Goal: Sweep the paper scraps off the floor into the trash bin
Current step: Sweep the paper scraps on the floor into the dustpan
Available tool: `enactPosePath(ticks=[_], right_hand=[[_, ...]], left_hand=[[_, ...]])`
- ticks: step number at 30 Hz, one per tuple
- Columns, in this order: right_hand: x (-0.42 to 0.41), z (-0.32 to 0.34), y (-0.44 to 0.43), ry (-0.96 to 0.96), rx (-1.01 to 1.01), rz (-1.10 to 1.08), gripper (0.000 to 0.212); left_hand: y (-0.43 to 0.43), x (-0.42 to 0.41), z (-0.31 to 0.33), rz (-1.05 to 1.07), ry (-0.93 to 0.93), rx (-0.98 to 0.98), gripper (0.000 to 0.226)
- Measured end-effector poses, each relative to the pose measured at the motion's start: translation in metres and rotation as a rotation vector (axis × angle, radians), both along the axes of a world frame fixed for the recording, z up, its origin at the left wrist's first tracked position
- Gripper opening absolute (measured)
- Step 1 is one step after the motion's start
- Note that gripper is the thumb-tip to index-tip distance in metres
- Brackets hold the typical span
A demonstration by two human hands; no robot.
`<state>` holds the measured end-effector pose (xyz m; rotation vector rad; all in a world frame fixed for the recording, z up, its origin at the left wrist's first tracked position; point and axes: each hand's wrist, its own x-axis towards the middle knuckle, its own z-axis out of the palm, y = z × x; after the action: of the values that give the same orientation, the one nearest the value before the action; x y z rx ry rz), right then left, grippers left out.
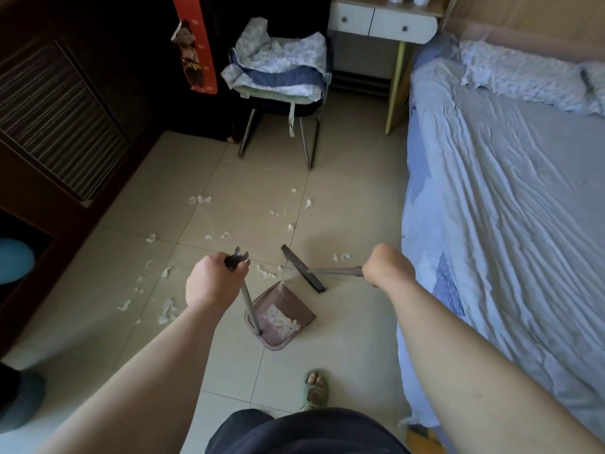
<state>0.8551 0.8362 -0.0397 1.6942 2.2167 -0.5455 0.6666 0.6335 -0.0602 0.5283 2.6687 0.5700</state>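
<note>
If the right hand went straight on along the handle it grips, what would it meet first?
Likely the broom head at the far end of the broom handle, close to the dustpan; depth is unclear.

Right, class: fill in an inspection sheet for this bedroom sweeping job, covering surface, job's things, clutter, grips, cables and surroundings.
Surface: tiled floor, with paper scraps scattered mostly to the left and ahead.
Job's things: dustpan on the floor with some scraps inside; broom head just beyond its mouth; trash bin not seen.
Clutter: chair piled with folded bedding.
Grips: left grip holds the dustpan handle; right grip holds the broom handle.
Cables: nothing seen.
Surroundings: bed on the right, dark cabinet on the left, desk with drawers ahead.
</note>
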Motion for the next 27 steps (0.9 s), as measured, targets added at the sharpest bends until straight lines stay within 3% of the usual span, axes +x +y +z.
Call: enactPosePath(ticks=[15,20,27], right_hand=[[0.016,-0.029,0.065,0.021,0.002,-0.154,0.027],[-0.002,-0.038,0.056,0.002,-0.09,-0.048,0.018],[-0.039,-0.031,0.03,-0.002,-0.098,0.114,0.025]], left_hand=[[0.03,0.015,-0.01,0.092,0.012,0.024,0.021],[0.031,0.014,-0.01,0.125,0.019,0.014,0.02],[0.014,0.005,-0.004,0.175,0.036,-0.008,0.023]])
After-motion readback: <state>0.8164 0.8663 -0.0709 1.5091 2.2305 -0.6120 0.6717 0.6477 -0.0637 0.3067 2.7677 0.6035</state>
